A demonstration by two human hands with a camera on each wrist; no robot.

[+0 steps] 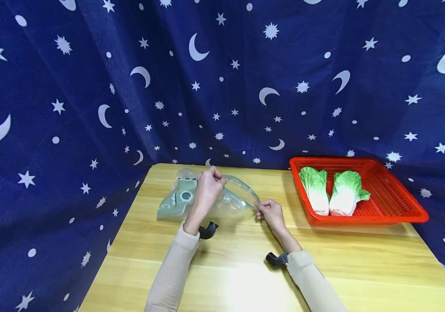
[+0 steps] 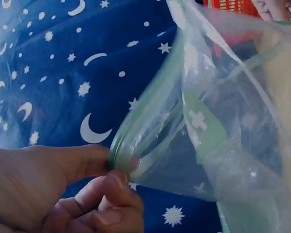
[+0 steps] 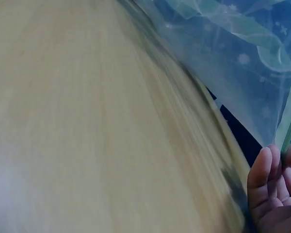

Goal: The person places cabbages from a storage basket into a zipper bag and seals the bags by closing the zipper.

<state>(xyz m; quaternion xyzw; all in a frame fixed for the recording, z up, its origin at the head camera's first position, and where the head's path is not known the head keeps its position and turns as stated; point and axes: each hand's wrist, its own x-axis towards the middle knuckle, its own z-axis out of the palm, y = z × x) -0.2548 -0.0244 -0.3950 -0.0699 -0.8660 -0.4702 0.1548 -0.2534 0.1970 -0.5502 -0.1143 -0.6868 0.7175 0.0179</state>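
Over the pale wooden table, the left hand and right hand both pinch a clear, green-printed plastic bag.

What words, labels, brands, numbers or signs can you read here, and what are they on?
"+": a white plus-shaped sign printed on the clear green-patterned bag.
Other small white marks on the bag: too small or blurred to read.
Blue cloth: stars, moons and dots only.
Red basket, cabbages: nothing readable.
No word, brand or number is legible.
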